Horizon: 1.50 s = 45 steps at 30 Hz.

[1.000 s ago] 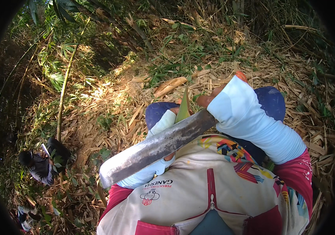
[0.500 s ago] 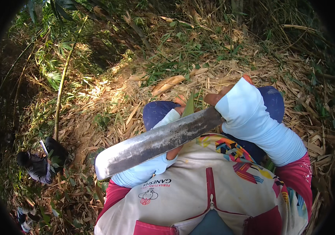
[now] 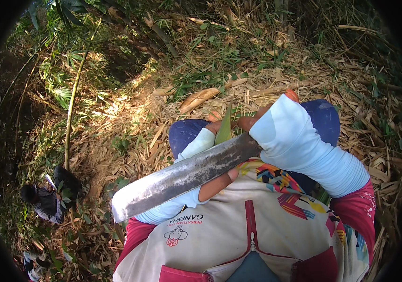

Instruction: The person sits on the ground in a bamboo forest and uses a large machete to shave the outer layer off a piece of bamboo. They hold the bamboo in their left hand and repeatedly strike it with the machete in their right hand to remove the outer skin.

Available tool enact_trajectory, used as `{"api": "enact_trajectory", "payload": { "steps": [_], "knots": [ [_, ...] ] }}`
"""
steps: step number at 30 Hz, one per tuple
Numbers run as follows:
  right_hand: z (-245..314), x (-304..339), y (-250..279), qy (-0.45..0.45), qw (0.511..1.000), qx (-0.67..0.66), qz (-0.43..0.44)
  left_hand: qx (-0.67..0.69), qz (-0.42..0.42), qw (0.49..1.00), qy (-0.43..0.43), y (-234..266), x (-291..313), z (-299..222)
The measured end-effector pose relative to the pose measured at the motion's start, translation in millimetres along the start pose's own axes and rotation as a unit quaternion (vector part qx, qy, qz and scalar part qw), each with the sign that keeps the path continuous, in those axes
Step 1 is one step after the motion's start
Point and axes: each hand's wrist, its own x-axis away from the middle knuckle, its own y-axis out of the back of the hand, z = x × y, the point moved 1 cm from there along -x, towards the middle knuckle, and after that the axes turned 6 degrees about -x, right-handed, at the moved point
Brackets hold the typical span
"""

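A broad machete (image 3: 182, 181) with a worn, dark-streaked steel blade slants across my lap. Its bright tip is toward the left. My right hand (image 3: 250, 121) is closed round the handle end, which the pale blue sleeve mostly covers. Behind the blade is my left hand (image 3: 214, 127), its fingers against a pointed green leaf (image 3: 225, 129) and its thumb showing below the blade. The blade hides the palm and the leaf's lower part. Both hands are close together in front of my dark blue knees.
Dry bamboo leaves and husks (image 3: 276, 82) litter the ground, with one larger tan husk (image 3: 198, 99) ahead. A thin bamboo stem (image 3: 73, 103) rises at left. Another person (image 3: 50, 199) sits far left, beside something long and pale. Green undergrowth (image 3: 196, 70) grows ahead.
My right hand and the machete have shifted slightly left, nearer my left hand. The blade tip has dropped a little, and more of my left thumb shows below it.
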Motion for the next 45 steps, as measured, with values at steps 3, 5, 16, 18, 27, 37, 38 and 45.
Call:
{"api": "enact_trajectory", "payload": {
  "steps": [3,5,16,18,27,37,38,45],
  "knots": [
    [2,-1,-1,-0.005,1.0,0.009,0.002,0.003,0.007,1.0,0.005,-6,1,-6],
    [2,-2,-1,-0.005,1.0,0.014,0.001,-0.047,0.017,0.999,-0.022,-3,1,1],
    [0,-2,-4,-0.017,1.0,-0.002,0.0,-0.177,0.016,0.984,-0.02,-2,0,-7],
    [-1,-2,-2,-0.016,1.0,0.001,-0.005,-0.238,0.019,0.971,-0.025,-1,0,-12],
    [0,-5,0,-0.011,0.999,-0.004,-0.033,-0.294,-0.016,0.955,-0.019,3,2,-2],
    [1,-9,2,-0.054,0.995,-0.059,-0.056,-0.269,-0.069,0.959,-0.054,7,1,18],
    [2,-8,1,-0.064,0.995,-0.06,-0.043,-0.226,-0.046,0.973,-0.02,5,1,5],
    [2,1,-14,-0.023,0.994,-0.053,-0.091,-0.164,0.0,0.986,0.025,6,-3,-2]
  ]
}}
